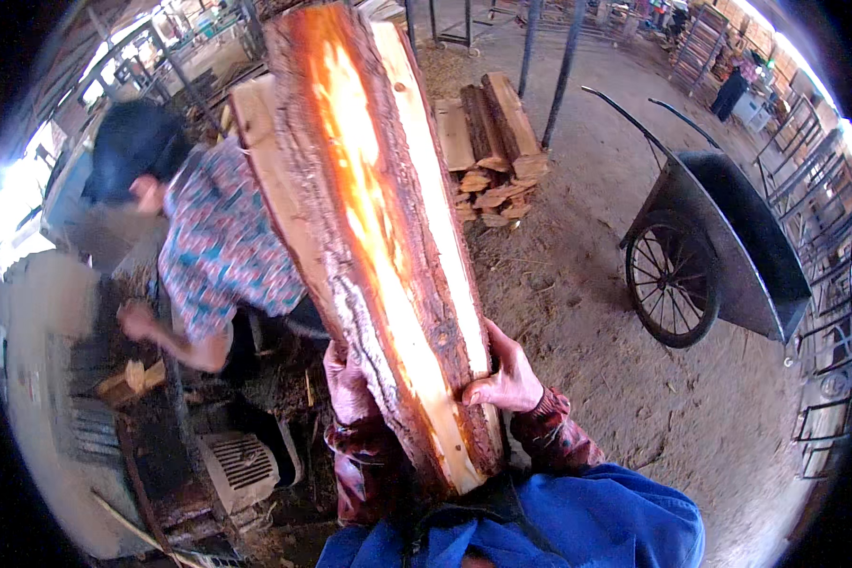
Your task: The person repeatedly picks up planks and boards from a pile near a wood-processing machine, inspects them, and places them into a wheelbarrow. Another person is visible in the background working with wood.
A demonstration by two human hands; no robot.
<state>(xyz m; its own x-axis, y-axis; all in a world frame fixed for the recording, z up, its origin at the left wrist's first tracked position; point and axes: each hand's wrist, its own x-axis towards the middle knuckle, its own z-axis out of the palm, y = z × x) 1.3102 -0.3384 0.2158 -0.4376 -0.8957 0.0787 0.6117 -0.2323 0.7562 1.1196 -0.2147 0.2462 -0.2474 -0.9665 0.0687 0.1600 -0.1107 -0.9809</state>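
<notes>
A bundle of long wood slabs point(360, 189) with rough bark edges is held upright, leaning slightly left, close in front of my body. The top slab shows a bright sunlit strip of bare wood between brown bark. My left hand point(350, 386) grips the bundle's lower left side, its fingers partly hidden by the wood. On the lower right edge, my right hand point(506, 375) is wrapped round it, thumb lying across the front. The bundle's back and how many slabs are in it cannot be made out.
At left a co-worker in a patterned shirt point(222, 237) bends over a machine point(52, 322), near a small wood piece point(131, 383). A finned motor point(239, 466) sits below. Ahead are stacked slabs point(497, 142) and a metal pole point(565, 71). A two-handled cart point(719, 237) stands right.
</notes>
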